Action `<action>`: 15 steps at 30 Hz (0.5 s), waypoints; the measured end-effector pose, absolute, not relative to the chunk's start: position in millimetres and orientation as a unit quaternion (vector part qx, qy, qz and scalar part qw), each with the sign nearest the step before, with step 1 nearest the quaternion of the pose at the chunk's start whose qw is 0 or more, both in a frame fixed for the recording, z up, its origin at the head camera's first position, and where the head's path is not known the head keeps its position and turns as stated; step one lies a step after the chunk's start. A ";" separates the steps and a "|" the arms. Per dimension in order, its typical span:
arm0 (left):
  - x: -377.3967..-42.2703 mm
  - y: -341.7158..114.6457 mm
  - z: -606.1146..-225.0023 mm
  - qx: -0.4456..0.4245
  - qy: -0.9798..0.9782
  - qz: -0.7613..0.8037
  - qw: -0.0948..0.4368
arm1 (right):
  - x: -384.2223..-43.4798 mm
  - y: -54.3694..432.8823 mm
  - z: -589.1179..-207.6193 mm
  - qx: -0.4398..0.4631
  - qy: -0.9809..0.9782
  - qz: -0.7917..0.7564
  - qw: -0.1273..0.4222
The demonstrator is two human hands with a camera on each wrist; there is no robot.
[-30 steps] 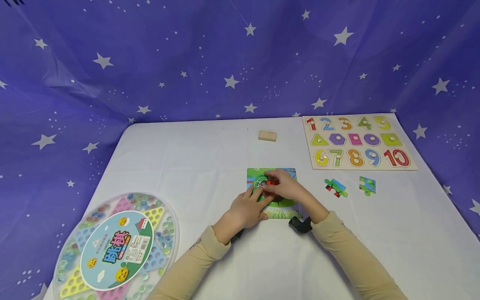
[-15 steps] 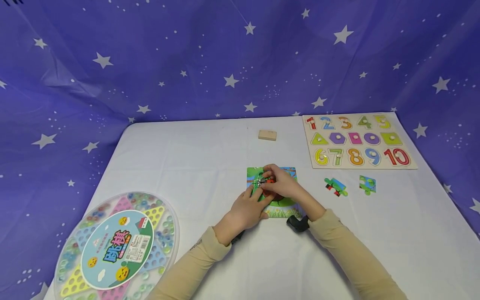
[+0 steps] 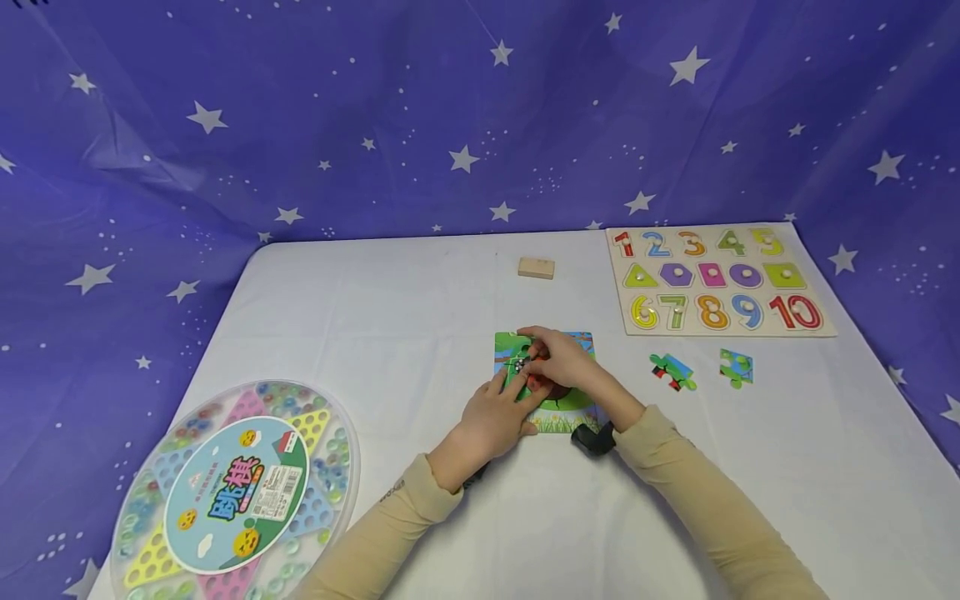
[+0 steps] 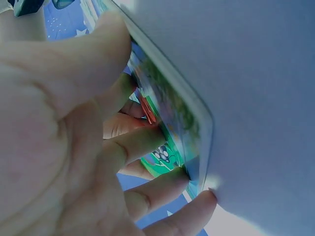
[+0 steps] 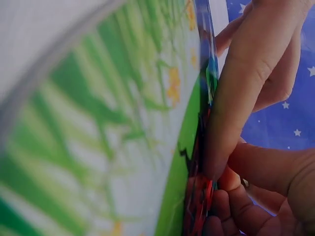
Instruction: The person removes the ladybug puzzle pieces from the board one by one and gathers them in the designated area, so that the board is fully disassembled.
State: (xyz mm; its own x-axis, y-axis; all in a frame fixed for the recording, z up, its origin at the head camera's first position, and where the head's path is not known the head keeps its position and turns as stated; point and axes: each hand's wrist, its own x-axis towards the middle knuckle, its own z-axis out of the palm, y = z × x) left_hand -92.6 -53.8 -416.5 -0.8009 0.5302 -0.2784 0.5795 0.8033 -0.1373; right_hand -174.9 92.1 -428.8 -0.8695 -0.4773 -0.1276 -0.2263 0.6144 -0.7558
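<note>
A square ladybug jigsaw puzzle (image 3: pixel 558 422) lies on the white table, a grassy strip along its near edge. My left hand (image 3: pixel 495 421) rests on its left side with fingers stretched out, the thumb by the near edge. Above the middle of the puzzle my right hand (image 3: pixel 564 358) pinches a green puzzle piece (image 3: pixel 517 365) bearing the ladybug's face. In the left wrist view that face shows beyond the left fingertips. Whether the piece sits flat or tilted is hidden by the fingers. Two loose pieces, one green and red (image 3: pixel 672 372), one green and blue (image 3: pixel 737 367), lie to the right.
A wooden number-and-shape board (image 3: pixel 723 280) lies at the back right. A small wooden block (image 3: pixel 536 267) sits at the back. At the front left is a round Chinese checkers box (image 3: pixel 236 496) with marbles. A starry purple cloth (image 3: pixel 420 117) hangs behind.
My right hand has shifted slightly away from me and to the left over the puzzle, still with the piece at its fingertips. The left hand stays in place.
</note>
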 end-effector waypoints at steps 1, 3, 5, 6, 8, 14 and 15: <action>-92.2 -53.6 -416.5 0.295 0.943 -0.110 0.111 | -174.7 92.6 -429.1 -0.197 0.883 -0.394 0.161; -91.8 -53.1 -416.4 0.296 0.942 -0.112 0.110 | -174.7 93.3 -429.3 -0.193 0.880 -0.402 0.166; -91.6 -52.7 -416.7 0.296 0.943 -0.110 0.109 | -175.2 95.1 -429.7 -0.189 0.872 -0.419 0.170; -91.9 -52.4 -417.0 0.295 0.943 -0.108 0.110 | -175.4 96.6 -429.2 -0.187 0.865 -0.433 0.172; -92.5 -52.1 -417.6 0.293 0.944 -0.103 0.112 | -176.2 100.5 -426.5 -0.181 0.851 -0.463 0.173; -94.0 -52.7 -419.6 0.293 0.946 -0.090 0.103 | -177.5 128.8 -414.6 -0.156 0.804 -0.549 0.166; -94.1 -52.9 -419.5 0.293 0.946 -0.089 0.104 | -177.5 136.2 -413.7 -0.152 0.799 -0.557 0.166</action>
